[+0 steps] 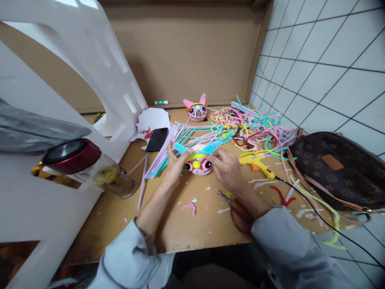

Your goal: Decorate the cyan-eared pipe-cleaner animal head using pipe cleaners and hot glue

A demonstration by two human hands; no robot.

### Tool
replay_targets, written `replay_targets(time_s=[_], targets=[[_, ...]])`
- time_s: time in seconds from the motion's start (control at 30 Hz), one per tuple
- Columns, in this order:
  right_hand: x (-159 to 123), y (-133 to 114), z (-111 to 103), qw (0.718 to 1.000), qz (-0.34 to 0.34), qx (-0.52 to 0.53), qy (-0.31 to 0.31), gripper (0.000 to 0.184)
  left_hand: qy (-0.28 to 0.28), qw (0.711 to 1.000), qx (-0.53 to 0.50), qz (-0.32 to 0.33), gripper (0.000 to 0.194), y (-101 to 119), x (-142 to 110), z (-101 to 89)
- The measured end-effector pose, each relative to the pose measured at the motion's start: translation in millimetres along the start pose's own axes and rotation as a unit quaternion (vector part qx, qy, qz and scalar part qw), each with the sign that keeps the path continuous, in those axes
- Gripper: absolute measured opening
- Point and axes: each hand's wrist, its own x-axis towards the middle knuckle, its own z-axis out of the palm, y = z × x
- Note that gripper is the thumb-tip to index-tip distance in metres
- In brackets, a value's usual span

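Note:
Between my hands is a round pipe-cleaner animal head point(200, 170) with blue ears, a yellow band, red-ringed eyes and a yellow nose. My left hand point(177, 162) grips its left side near one blue ear. On the other side, my right hand point(225, 167) has its fingers bent and pressed at the right ear and eye. Just below the head lies a curved pink pipe-cleaner piece point(190, 208). Scissors with red handles point(236, 212) rest under my right forearm, partly hidden by it. A yellow glue gun point(257, 163) lies to the right of my right hand.
Behind stand a finished-looking pink-eared head point(197, 110) and a tangled heap of pipe cleaners point(255, 126). Left are straight pipe cleaners point(162, 156), a black phone point(157, 139) and a red-lidded bottle point(111, 176). At right sit a brown bag point(345, 168) and red-handled pliers point(284, 196).

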Motion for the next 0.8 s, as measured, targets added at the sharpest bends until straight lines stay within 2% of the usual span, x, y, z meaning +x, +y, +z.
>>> replay_targets(time_s=[0.07,0.13,0.17,0.23,0.3,0.4,0.53,0.7,0.8], targets=[[-0.2,0.6,1.0,1.0,0.007,0.008,-0.003,0.034,0.094,0.993,0.025,0.066,0.074,2.0,1.3,-6.2],[-0.3,1.0,1.5,1.0,0.006,0.007,0.001,0.034,0.139,0.969,0.076,0.188,0.048,8.4,-1.0,-11.4],[-0.3,1.1,1.6,1.0,0.003,0.004,0.002,0.034,0.127,0.954,0.109,0.25,0.034,12.4,-3.3,-13.2],[-0.4,1.4,1.4,1.0,-0.002,0.002,0.003,0.035,0.058,0.925,0.171,0.334,0.014,19.4,-8.7,-14.7],[-0.6,1.5,1.2,1.0,-0.007,0.006,0.003,0.035,-0.016,0.9,0.226,0.373,0.014,23.1,-13.0,-13.7],[-1.0,1.1,1.1,1.0,-0.002,0.013,0.004,0.035,-0.07,0.87,0.293,0.39,0.013,22.4,-15.3,-10.9],[-1.2,0.2,1.2,1.0,0.005,0.019,-0.006,0.036,-0.08,0.837,0.339,0.422,0.016,20.1,-13.3,-11.3],[-0.7,0.0,1.2,1.0,0.009,0.022,-0.01,0.036,-0.069,0.776,0.392,0.489,0.024,21.4,-11.8,-14.3],[-1.0,-0.9,2.0,0.999,0.015,0.029,-0.011,0.036,-0.089,0.752,0.412,0.507,0.029,21.4,-11.6,-13.9]])
